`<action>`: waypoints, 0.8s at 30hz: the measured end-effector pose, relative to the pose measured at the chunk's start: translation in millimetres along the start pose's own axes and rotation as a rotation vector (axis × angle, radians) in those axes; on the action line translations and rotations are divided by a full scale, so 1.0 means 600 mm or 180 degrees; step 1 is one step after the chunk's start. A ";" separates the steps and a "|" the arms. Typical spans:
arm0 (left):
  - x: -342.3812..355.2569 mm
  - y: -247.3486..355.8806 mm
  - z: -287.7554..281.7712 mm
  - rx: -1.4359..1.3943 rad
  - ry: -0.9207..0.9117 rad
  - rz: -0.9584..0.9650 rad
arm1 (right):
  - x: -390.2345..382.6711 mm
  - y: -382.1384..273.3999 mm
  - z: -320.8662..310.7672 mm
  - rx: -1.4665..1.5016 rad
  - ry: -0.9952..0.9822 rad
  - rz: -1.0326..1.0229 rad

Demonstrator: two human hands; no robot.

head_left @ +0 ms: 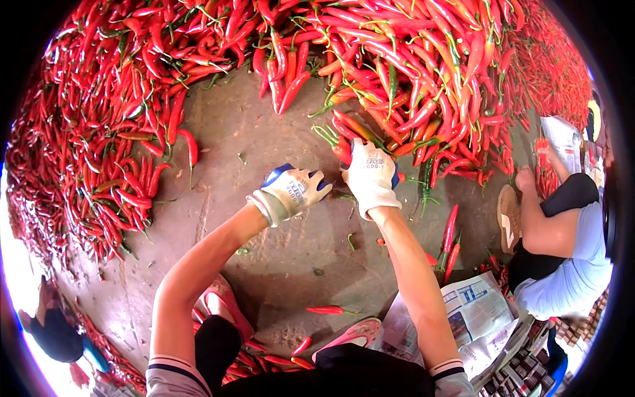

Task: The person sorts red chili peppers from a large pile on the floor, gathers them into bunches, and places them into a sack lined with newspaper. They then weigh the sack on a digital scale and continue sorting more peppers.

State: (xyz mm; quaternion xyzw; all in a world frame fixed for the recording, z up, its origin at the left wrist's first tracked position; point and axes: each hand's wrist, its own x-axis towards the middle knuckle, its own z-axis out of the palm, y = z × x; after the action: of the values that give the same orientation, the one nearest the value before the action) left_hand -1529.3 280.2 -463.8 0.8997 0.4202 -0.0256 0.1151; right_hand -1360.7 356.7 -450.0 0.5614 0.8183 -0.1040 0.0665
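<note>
My left hand (292,192), in a white glove with a blue coating, is curved over the bare floor at the centre, its fingers a little apart and nothing visible in them. Close to its right, my right hand (368,173), gloved alike, is curled at a small group of red chilli peppers (344,126) with green stems, at the lower edge of a big pile (423,59). Its fingertips are mostly hidden, so what it grips is unclear. A few loose chillies (450,231) lie beside my right forearm.
Chilli heaps (99,132) cover the left and back. A co-worker (555,251) sits at the right by newspapers (562,139); another person (49,331) is at lower left. More newspaper (473,298) lies near my right foot. The concrete floor (218,145) shows between the heaps.
</note>
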 end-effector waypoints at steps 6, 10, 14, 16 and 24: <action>-0.009 -0.007 0.002 -0.0118 0.0248 0.0106 | -0.010 0.035 -0.022 0.1161 -0.0183 0.0291; 0.034 -0.008 -0.021 -0.0267 0.0542 -0.0365 | -0.079 0.146 -0.005 0.5008 0.0265 0.0993; 0.116 -0.023 -0.026 -0.0237 0.0361 -0.0659 | -0.145 0.186 0.013 0.6152 0.0673 0.1637; 0.144 -0.027 -0.024 -0.0181 0.0299 -0.0774 | -0.167 0.206 0.037 0.6185 0.0716 0.1663; 0.177 -0.025 -0.037 0.0249 0.0205 -0.0266 | -0.177 0.183 0.052 0.5215 0.1019 0.1704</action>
State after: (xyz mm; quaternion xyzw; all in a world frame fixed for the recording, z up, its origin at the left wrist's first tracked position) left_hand -1473.0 374.2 -460.4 0.8856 0.4596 -0.0178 0.0651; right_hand -1220.5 291.1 -466.8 0.6135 0.3265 -0.5600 -0.4511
